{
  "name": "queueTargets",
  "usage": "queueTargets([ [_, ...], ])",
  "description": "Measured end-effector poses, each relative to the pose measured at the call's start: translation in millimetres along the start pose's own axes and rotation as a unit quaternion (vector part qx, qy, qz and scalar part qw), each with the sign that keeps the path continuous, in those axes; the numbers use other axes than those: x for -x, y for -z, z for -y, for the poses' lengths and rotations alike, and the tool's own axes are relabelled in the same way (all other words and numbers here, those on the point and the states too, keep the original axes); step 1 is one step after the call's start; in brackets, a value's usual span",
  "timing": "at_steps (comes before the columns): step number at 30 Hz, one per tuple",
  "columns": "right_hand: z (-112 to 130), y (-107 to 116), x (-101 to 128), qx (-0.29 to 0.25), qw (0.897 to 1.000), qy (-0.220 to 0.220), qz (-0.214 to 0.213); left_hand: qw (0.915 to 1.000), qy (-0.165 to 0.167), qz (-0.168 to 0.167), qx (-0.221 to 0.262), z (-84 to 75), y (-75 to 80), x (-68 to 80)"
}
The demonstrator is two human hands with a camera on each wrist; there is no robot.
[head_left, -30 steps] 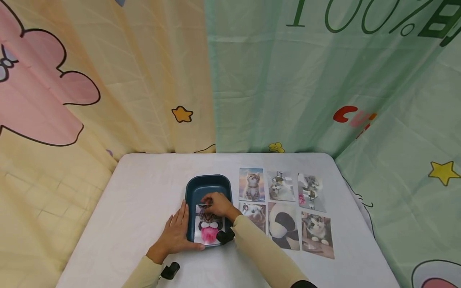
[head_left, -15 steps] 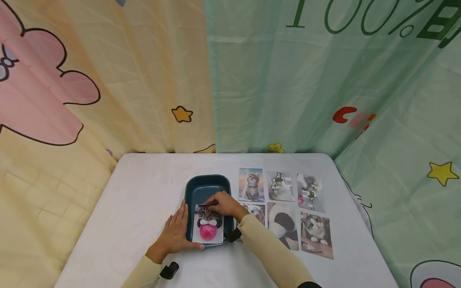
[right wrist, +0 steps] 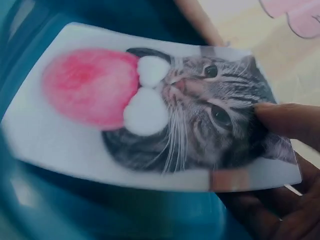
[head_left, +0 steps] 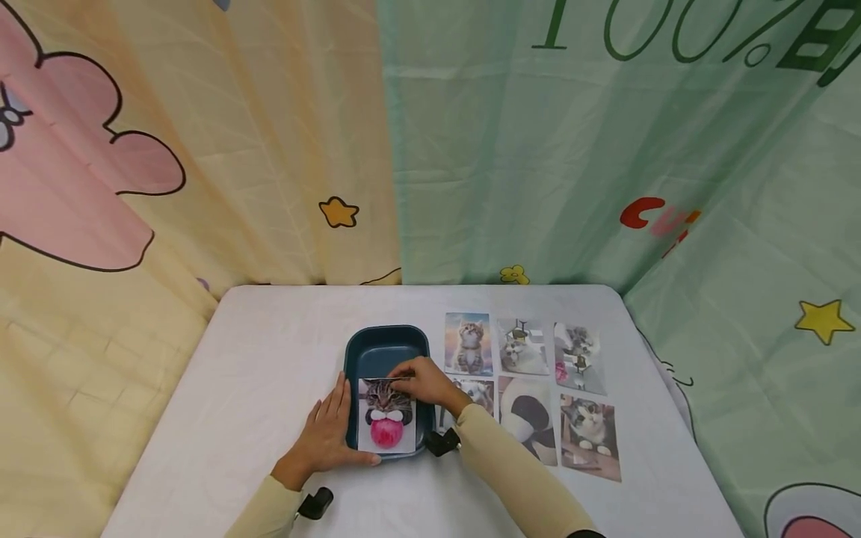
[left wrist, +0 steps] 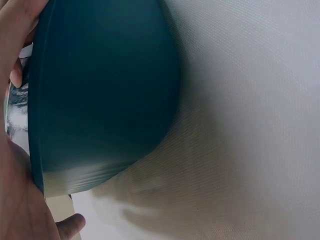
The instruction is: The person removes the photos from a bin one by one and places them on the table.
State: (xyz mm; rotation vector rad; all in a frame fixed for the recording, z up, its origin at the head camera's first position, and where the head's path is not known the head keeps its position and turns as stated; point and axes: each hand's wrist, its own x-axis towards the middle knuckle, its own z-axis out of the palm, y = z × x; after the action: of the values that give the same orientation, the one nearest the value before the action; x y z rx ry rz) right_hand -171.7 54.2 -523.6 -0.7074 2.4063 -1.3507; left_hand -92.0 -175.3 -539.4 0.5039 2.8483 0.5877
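Note:
My right hand (head_left: 425, 379) pinches the far edge of a photo card (head_left: 386, 430) over a dark teal tray (head_left: 386, 338). The card shows a tabby cat's face with a pink ball. In the right wrist view the thumb lies on the card's face (right wrist: 195, 115), with fingers behind it, and the card bends slightly, lifted above the tray floor. My left hand (head_left: 325, 432) lies against the tray's left side, fingers straight along the rim and thumb by the near edge. The left wrist view shows that palm beside the tray's outer wall (left wrist: 105, 90).
Right of the tray, several animal photo cards lie in two rows: a kitten (head_left: 468, 344), a panda-like picture (head_left: 528, 418) and a cat with white paws (head_left: 590, 437) among them. My right forearm partly covers one near card. White cloth (head_left: 282, 351) covers the table; printed curtains hang behind.
The right hand has shifted slightly right and drawn back from the card's face, so more of the cat shows. The card now sits a little further left. The left hand stays put.

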Motion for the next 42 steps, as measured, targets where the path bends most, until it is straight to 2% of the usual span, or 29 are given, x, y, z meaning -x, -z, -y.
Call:
queueTargets([
  [5,-0.8,1.8,4.1,0.038,0.998,0.042,-0.004,1.0000,-0.003,-0.002,-0.003,-0.2,0.6,0.0],
  [11,-2.3,3.4,8.4,0.048,0.998,0.048,-0.015,1.0000,0.000,0.006,-0.002,-0.4,0.9,-1.6],
  [17,-4.1,5.6,14.0,0.009,0.998,0.041,-0.040,1.0000,0.006,0.005,0.001,0.8,-1.3,-2.1],
  [22,-10.9,8.0,18.8,-0.047,0.995,0.021,-0.089,0.9999,0.009,0.005,0.004,1.3,-2.0,-1.6],
  [29,-19.0,20.5,27.4,-0.081,0.981,-0.006,-0.179,0.9997,0.015,0.019,0.001,0.6,-0.1,-3.0],
  [37,-3.0,49.4,53.8,-0.135,0.963,-0.032,-0.233,1.0000,0.003,0.002,0.001,-0.3,1.4,-1.2],
  [42,-34.6,59.8,63.0,-0.180,0.941,-0.067,-0.280,1.0000,-0.005,-0.001,-0.001,0.5,1.4,-1.1],
])
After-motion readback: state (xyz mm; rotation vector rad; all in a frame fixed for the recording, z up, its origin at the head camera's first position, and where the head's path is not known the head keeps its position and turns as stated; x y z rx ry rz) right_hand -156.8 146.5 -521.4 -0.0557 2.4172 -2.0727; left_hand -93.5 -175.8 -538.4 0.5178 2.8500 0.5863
